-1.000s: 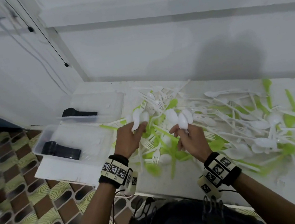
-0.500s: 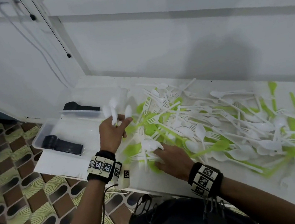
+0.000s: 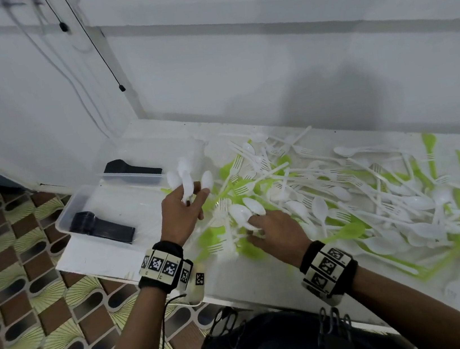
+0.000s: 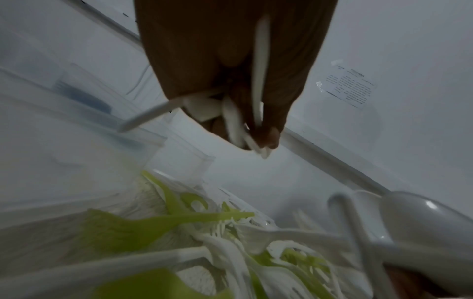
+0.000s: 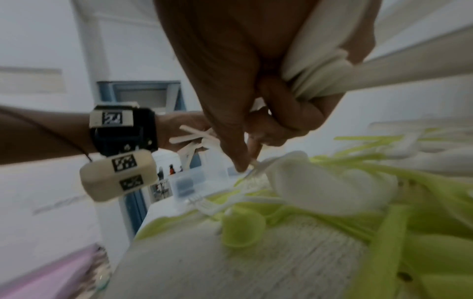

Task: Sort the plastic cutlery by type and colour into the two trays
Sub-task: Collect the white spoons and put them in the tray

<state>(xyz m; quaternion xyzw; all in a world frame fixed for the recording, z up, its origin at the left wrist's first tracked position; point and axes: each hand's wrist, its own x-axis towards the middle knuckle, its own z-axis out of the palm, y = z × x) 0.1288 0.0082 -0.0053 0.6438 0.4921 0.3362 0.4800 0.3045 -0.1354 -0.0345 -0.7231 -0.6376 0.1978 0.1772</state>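
Head view: my left hand [image 3: 182, 210] grips a bunch of white spoons [image 3: 186, 177] above the near tray [image 3: 65, 219]. My right hand [image 3: 275, 228] pinches more spoons out of the pile [image 3: 357, 186]. Gathering stage, I reckon; next these need dropping in a tray.

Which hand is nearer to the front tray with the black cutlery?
Left. The left hand, holding white spoons, hovers at the right edge of the front tray. The right hand is farther right, over the mixed pile.
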